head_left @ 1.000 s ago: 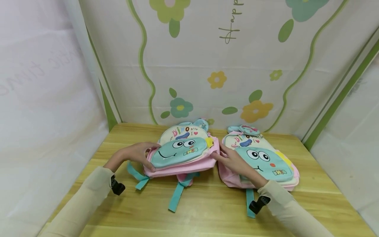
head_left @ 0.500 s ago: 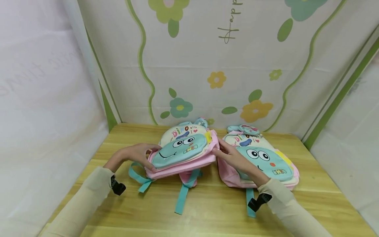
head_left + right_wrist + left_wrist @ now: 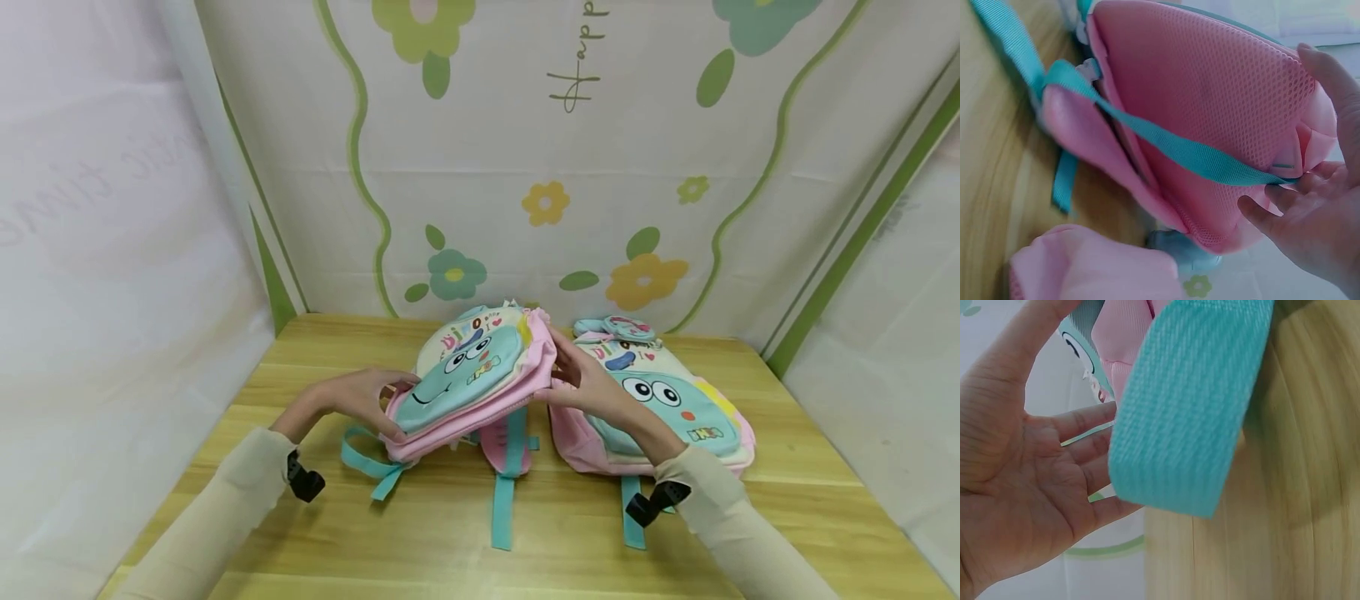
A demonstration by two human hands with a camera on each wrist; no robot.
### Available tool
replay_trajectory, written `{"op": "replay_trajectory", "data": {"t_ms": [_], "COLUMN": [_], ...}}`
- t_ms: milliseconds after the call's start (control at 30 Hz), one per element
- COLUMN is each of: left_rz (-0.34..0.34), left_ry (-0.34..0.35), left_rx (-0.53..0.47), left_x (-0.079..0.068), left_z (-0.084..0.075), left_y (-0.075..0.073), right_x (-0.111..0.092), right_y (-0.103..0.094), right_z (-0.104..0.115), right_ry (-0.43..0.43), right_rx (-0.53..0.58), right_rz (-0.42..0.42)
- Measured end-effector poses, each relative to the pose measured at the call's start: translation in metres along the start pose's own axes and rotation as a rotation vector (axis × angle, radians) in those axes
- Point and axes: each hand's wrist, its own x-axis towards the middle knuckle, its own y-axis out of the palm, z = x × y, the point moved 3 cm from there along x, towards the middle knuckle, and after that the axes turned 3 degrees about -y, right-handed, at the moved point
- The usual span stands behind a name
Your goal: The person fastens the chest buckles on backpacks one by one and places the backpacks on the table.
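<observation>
A small pink, cream and light-blue cartoon backpack [image 3: 467, 377] is tilted up on its left-lower corner side, with its right side raised off the table. My left hand [image 3: 362, 402] holds its lower left corner, thumb in front and fingers behind. On the raised right side, my right hand [image 3: 588, 382] grips the pink edge. The right wrist view shows the pink mesh back panel [image 3: 1210, 81] and a teal strap [image 3: 1179, 153] running to my fingers. A loose teal strap [image 3: 1185, 412] hangs before my left palm in the left wrist view.
A second matching backpack [image 3: 671, 421] lies face up just right of the held one, under my right wrist. Both are on a wooden table [image 3: 420, 550]. A white flowered cloth [image 3: 480, 167] stands behind, with white cloth walls on both sides.
Both hands have turned the held backpack: its right side has risen and its base leans more steeply. The straps underneath have swung to the right. The second backpack stays put.
</observation>
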Motion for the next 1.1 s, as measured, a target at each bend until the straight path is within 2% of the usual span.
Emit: {"op": "replay_trajectory", "data": {"t_ms": [200,500,700,900,1100], "left_rz": [0.013,0.043,0.039,0.037,0.015], "left_ry": [0.023,0.043,0.063,0.092,0.124], "left_rx": [-0.01,-0.084,-0.078,-0.074,-0.062], "left_x": [0.005,0.011,0.014,0.017,0.022], "left_z": [-0.001,-0.004,-0.005,-0.009,-0.009], "left_y": [0.004,0.009,0.01,0.012,0.017], "right_x": [0.004,0.013,0.018,0.028,0.038], "right_y": [-0.005,-0.013,-0.016,-0.014,-0.014], "right_z": [0.008,0.023,0.028,0.039,0.052], "right_ry": [-0.017,-0.02,-0.02,-0.064,-0.096], "right_rx": [-0.034,-0.036,-0.044,-0.032,-0.073], "right_rz": [0.002,-0.02,0.0,0.013,0.019]}}
